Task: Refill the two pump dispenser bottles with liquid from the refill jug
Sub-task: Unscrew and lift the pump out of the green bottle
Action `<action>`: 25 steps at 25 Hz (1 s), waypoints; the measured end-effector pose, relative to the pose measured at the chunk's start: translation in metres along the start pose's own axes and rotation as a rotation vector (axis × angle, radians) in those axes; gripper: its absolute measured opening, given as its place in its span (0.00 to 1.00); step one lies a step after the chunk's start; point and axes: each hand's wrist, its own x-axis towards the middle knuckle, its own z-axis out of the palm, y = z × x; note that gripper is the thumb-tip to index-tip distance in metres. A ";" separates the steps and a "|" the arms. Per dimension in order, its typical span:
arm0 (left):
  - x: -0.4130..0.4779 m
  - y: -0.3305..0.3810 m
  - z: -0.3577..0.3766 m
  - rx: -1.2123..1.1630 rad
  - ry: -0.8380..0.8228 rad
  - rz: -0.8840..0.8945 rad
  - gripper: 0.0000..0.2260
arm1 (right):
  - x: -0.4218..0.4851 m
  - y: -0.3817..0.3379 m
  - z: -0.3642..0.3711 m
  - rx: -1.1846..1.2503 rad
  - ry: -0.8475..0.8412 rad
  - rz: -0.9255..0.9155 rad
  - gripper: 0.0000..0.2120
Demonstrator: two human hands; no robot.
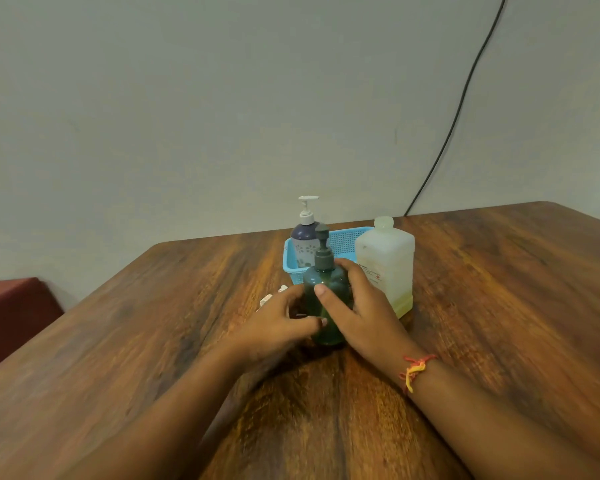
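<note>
A dark green pump bottle (321,282) with a grey pump head stands upright on the wooden table (153,341). My right hand (357,306) wraps around its right side, thumb across the front. My left hand (281,320) rests against its lower left side, fingers curled toward it. Behind it a purple-and-white flowered pump bottle (303,242) with a white pump stands in a blue basket (347,240). The translucent white refill jug (387,265) stands to the right, cap on, with a little yellowish liquid at its bottom.
A small white object (269,298) lies on the table just left of my left hand, partly hidden. A black cable (458,109) runs down the wall behind the table. A dark red seat (14,313) is at the left beyond the table edge.
</note>
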 end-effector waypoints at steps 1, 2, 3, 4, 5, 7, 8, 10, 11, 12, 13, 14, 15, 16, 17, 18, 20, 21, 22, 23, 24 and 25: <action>0.000 0.002 -0.002 -0.017 -0.018 0.000 0.21 | 0.000 0.002 -0.001 -0.002 -0.001 0.002 0.31; 0.001 0.003 -0.004 -0.055 -0.020 0.013 0.25 | 0.000 0.002 -0.002 -0.005 -0.008 0.007 0.32; 0.004 0.001 -0.007 -0.118 -0.006 0.035 0.28 | 0.001 0.004 -0.001 -0.007 -0.015 0.015 0.34; 0.007 -0.002 -0.008 -0.197 0.034 0.062 0.30 | 0.001 0.005 0.001 -0.006 -0.018 0.024 0.34; 0.009 -0.001 -0.007 -0.253 0.096 0.095 0.30 | 0.000 0.005 0.001 -0.003 -0.020 0.024 0.33; 0.011 0.002 -0.002 -0.279 0.186 0.163 0.25 | -0.001 0.005 0.001 -0.007 -0.014 0.017 0.30; 0.012 0.003 0.001 -0.257 0.205 0.188 0.22 | -0.001 0.004 0.001 -0.016 -0.012 0.011 0.31; 0.013 0.005 0.005 -0.202 0.232 0.210 0.17 | -0.001 0.002 0.001 -0.044 -0.005 0.000 0.32; 0.013 0.005 0.006 -0.183 0.247 0.206 0.16 | -0.001 0.003 0.001 -0.056 0.003 -0.004 0.32; 0.013 0.006 0.007 -0.171 0.262 0.199 0.16 | 0.000 0.003 0.001 -0.065 0.008 -0.004 0.32; 0.014 0.005 0.007 -0.168 0.275 0.194 0.15 | 0.000 0.004 0.001 -0.069 0.011 0.000 0.33; 0.014 0.006 0.007 -0.171 0.285 0.197 0.15 | 0.000 0.004 0.001 -0.069 0.013 0.010 0.33; 0.014 0.005 0.007 -0.183 0.298 0.204 0.14 | 0.000 0.003 0.001 -0.065 0.019 0.020 0.33; 0.013 0.005 0.008 -0.200 0.320 0.209 0.13 | 0.001 0.003 0.002 -0.061 0.030 0.029 0.33; 0.013 0.005 0.009 -0.221 0.354 0.213 0.11 | 0.001 0.002 0.003 -0.062 0.045 0.033 0.33; 0.013 0.005 0.011 -0.247 0.395 0.213 0.10 | 0.001 0.001 0.004 -0.071 0.061 0.035 0.32; 0.013 0.005 0.017 -0.306 0.488 0.203 0.13 | 0.001 0.000 0.007 -0.096 0.077 0.031 0.31; 0.015 0.005 0.018 -0.328 0.525 0.194 0.16 | 0.000 -0.001 0.008 -0.106 0.078 0.027 0.30; 0.016 0.006 0.018 -0.338 0.543 0.185 0.18 | 0.000 -0.001 0.009 -0.118 0.080 0.020 0.29; 0.018 0.007 0.018 -0.339 0.537 0.179 0.21 | 0.000 -0.001 0.009 -0.131 0.081 0.011 0.28; 0.018 0.009 0.018 -0.329 0.514 0.176 0.23 | 0.000 -0.002 0.010 -0.147 0.079 0.003 0.27; 0.017 0.010 0.018 -0.313 0.485 0.177 0.23 | -0.001 -0.003 0.010 -0.156 0.075 -0.001 0.27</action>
